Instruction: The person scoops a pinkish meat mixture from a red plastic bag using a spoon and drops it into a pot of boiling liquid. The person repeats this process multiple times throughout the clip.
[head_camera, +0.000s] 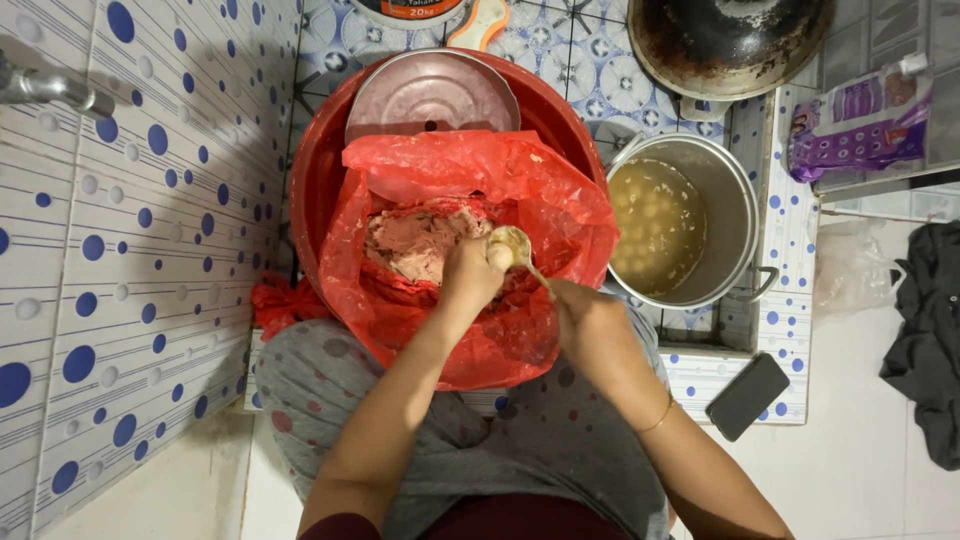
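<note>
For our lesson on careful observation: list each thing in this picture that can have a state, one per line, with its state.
Red plastic bag: open, holding pink paste.
Left hand: closed, paste squeezed out on top.
Right hand: gripping the spoon.
Spoon: tilted, bowl against the left hand.
Steel pot: uncovered, balls in cloudy liquid.
Metal lid: lying in the red basin.
Phone: screen dark.

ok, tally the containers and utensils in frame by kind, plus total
Red basin: 1
Red plastic bag of pink paste: 1
Steel pot with balls in liquid: 1
Dark wok: 1
Round metal lid: 1
Spoon, held by the right hand beside the left hand: 1
Total: 6
</note>
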